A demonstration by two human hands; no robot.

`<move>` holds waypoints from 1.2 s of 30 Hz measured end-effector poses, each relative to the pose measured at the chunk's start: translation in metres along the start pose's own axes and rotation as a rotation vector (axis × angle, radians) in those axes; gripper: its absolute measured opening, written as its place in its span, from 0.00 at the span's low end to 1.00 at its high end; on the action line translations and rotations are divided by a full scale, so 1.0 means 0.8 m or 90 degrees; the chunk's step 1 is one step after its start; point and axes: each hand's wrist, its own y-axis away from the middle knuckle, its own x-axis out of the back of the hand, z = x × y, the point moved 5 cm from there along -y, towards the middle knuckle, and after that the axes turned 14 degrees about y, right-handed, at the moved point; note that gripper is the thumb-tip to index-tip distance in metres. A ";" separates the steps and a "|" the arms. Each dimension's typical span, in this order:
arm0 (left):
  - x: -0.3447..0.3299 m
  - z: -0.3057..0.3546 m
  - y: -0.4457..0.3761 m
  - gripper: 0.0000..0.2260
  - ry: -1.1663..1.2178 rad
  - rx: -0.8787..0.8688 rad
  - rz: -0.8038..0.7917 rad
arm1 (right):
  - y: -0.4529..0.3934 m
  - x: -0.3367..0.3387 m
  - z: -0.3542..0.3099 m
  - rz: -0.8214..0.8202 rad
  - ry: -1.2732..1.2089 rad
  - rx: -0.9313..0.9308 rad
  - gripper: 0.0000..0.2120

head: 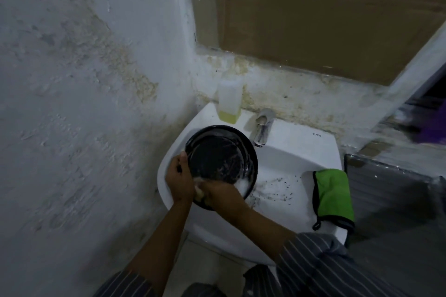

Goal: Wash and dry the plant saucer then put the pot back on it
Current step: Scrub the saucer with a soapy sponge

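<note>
From my head camera, looking down: I hold the black plant saucer [220,160] tilted over the left side of the white sink [296,149], its inner face turned up toward me and streaked with suds. My left hand [179,179] grips the saucer's left rim, thumb hooked over the edge at the front and fingers curled behind it. My right hand [217,191] is at the saucer's lower edge, fingers curled round a yellowish sponge [199,194] that shows between my two hands, pressed against the soapy rim; white foam gathers just right of it along the lower lip. The pot is nowhere in this view.

The basin below the saucer is speckled with dark bits of soil near the drain. A chrome tap [261,128] stands at the back of the sink, its spout just right of the saucer's upper edge, no water visible from it. A clear bottle [229,101] with a little yellow liquid at the bottom stands on the sink's back left corner against the stained wall. A green cloth [334,196] with dark edging hangs over the sink's right rim. My striped sleeves are pushed up my forearms.
</note>
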 end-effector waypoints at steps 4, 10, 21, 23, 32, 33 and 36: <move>-0.003 0.006 -0.008 0.17 -0.055 -0.013 -0.037 | 0.031 -0.005 0.067 -0.136 0.165 -0.064 0.18; -0.029 0.013 0.005 0.21 -0.091 0.005 -0.044 | 0.029 0.000 0.062 -0.062 0.032 -0.249 0.14; -0.035 0.031 0.023 0.21 -0.099 -0.002 -0.077 | 0.039 0.009 0.118 0.058 0.112 -0.393 0.15; -0.036 0.034 0.032 0.21 -0.092 0.004 -0.077 | 0.031 0.021 0.131 0.074 0.152 -0.401 0.14; -0.038 0.036 0.037 0.20 -0.099 0.030 -0.122 | -0.046 0.061 0.065 0.180 0.018 -0.350 0.15; -0.038 0.035 0.032 0.20 -0.093 0.042 -0.101 | -0.051 0.059 0.041 0.192 0.056 -0.289 0.14; -0.036 0.042 0.007 0.21 -0.091 0.036 -0.063 | -0.035 0.034 0.006 0.172 0.039 -0.175 0.18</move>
